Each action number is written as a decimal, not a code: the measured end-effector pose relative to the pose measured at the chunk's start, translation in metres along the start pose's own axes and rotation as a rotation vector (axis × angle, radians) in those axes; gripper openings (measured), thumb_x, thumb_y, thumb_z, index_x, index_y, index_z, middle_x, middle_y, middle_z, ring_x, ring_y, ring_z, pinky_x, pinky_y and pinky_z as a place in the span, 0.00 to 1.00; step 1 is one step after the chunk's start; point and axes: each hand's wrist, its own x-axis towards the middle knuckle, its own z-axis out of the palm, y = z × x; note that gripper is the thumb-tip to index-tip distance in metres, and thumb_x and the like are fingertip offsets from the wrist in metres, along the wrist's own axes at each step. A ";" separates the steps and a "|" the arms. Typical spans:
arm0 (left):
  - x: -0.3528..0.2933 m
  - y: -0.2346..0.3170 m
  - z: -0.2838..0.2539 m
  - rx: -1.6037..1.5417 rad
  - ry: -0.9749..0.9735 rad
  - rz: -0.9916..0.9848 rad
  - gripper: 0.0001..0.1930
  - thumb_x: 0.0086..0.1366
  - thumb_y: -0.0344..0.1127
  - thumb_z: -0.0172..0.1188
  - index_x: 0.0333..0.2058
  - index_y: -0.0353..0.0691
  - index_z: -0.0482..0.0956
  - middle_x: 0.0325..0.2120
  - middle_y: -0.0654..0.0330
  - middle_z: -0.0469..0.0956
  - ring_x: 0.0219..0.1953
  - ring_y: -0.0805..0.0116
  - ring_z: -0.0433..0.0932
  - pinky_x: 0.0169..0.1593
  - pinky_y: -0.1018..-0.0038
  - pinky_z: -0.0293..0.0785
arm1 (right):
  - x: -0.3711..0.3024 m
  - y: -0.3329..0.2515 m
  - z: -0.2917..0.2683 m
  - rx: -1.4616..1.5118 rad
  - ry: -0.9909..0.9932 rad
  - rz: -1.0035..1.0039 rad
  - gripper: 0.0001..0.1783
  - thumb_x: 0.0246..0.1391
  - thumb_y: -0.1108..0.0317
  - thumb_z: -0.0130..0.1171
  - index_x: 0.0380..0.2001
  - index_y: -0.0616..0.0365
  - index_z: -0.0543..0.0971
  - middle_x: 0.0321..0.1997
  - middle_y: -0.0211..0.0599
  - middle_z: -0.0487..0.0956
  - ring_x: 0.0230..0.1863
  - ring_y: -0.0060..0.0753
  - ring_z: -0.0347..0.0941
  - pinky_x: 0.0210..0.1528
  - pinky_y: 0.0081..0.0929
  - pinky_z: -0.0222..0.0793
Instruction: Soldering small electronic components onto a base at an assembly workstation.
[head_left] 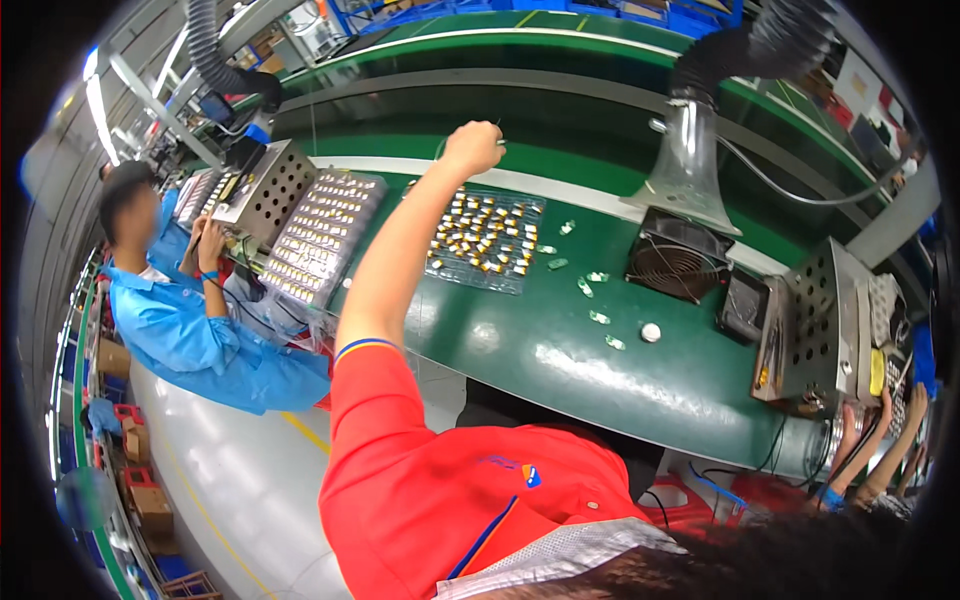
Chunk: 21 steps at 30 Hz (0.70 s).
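My left hand (474, 149) reaches far out over the back edge of the green worktable (570, 345). Its fingers are curled closed, and a thin, light bit shows at the fingertips, too small to name. Below the hand lies a clear tray (478, 284) holding many small white parts with yellow and dark ends. To the tray's right, several small green-and-clear pieces (586, 287) are scattered on the tabletop. A small round white object (650, 332) sits beside them. My right hand is out of the picture.
A fan (676, 262) stands under a clear extraction hood (690, 165). A perforated metal box (815, 320) is at the right, with another person's hands (880, 432) near it. Leftward are a second tray (322, 236) and a co-worker in blue (175, 325).
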 end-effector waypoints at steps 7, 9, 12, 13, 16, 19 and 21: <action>0.050 -0.049 0.093 -0.014 0.088 -0.083 0.06 0.52 0.27 0.58 0.28 0.37 0.83 0.33 0.47 0.81 0.41 0.50 0.80 0.47 0.59 0.77 | -0.002 -0.019 0.001 -0.199 0.026 -0.108 0.43 0.41 0.86 0.60 0.63 0.56 0.61 0.66 0.42 0.64 0.65 0.39 0.59 0.68 0.35 0.50; 0.059 -0.053 0.102 0.031 0.169 -0.026 0.06 0.50 0.25 0.57 0.25 0.37 0.83 0.30 0.48 0.81 0.38 0.50 0.81 0.44 0.60 0.78 | -0.006 -0.040 0.005 -0.270 0.069 -0.143 0.39 0.43 0.83 0.62 0.62 0.58 0.64 0.65 0.45 0.65 0.64 0.41 0.61 0.68 0.35 0.52; 0.060 -0.054 0.091 0.138 0.158 0.063 0.06 0.50 0.24 0.56 0.24 0.37 0.83 0.29 0.47 0.81 0.36 0.49 0.81 0.43 0.59 0.78 | -0.023 -0.083 0.009 -0.455 0.150 -0.184 0.32 0.47 0.80 0.62 0.58 0.59 0.68 0.60 0.47 0.69 0.60 0.43 0.65 0.64 0.36 0.56; 0.057 -0.051 0.082 0.158 0.134 0.081 0.06 0.49 0.24 0.56 0.24 0.36 0.82 0.29 0.46 0.81 0.35 0.49 0.81 0.43 0.59 0.78 | -0.032 -0.098 0.011 -0.485 0.176 -0.200 0.28 0.49 0.78 0.61 0.56 0.60 0.69 0.58 0.48 0.71 0.58 0.44 0.67 0.62 0.37 0.59; 0.026 -0.026 0.050 -0.203 0.314 0.196 0.06 0.54 0.29 0.56 0.27 0.38 0.81 0.28 0.48 0.79 0.34 0.49 0.79 0.40 0.60 0.75 | -0.068 -0.135 0.033 -0.315 0.170 -0.184 0.17 0.54 0.77 0.58 0.49 0.62 0.74 0.51 0.52 0.76 0.53 0.46 0.71 0.57 0.38 0.65; -0.046 0.027 0.021 -0.455 0.319 0.355 0.03 0.55 0.26 0.60 0.30 0.36 0.79 0.28 0.53 0.78 0.33 0.56 0.79 0.38 0.67 0.75 | -0.099 -0.154 0.085 0.083 -0.020 -0.276 0.14 0.57 0.80 0.53 0.47 0.64 0.74 0.48 0.51 0.78 0.48 0.43 0.76 0.53 0.36 0.69; -0.100 0.072 0.010 -0.454 0.240 0.449 0.05 0.54 0.22 0.61 0.31 0.35 0.77 0.29 0.55 0.78 0.34 0.57 0.78 0.37 0.70 0.74 | -0.100 -0.157 0.117 0.032 -0.199 -0.344 0.15 0.58 0.79 0.52 0.49 0.63 0.74 0.44 0.45 0.80 0.43 0.36 0.78 0.50 0.32 0.70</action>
